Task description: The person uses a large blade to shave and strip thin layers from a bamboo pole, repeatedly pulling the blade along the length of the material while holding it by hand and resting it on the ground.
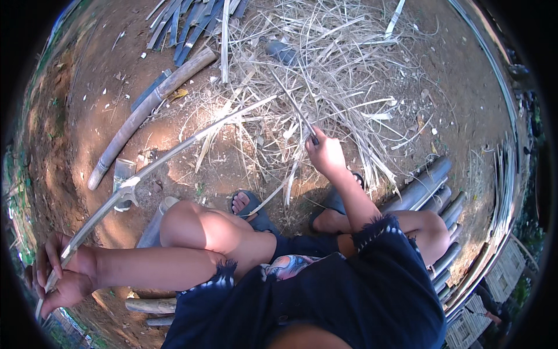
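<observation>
Gripping, left: the left hand (64, 270) curls around the near end of a long, pale, slender bamboo strip (157, 167).
Strip's feel: probably light and springy, stiff lengthwise, sharp-edged, prone to splitting.
Best hold: likely that near end, clear of the rough spot partway along.
Gripping, right: the right hand (325, 152) closes on a thin, narrow-bladed, dark-handled knife (301, 117), the strip's far tip beside it; contact unclear.
Beside right knee: thick, dark-grey bamboo poles (421, 183).
Ground: brown, dry-looking earth (465, 93) under tangled, pale bamboo shavings (349, 75).
Far left: brownish, jointed bamboo pole (135, 123).
Farthest: flat, blue-grey bamboo slats (192, 26).
</observation>
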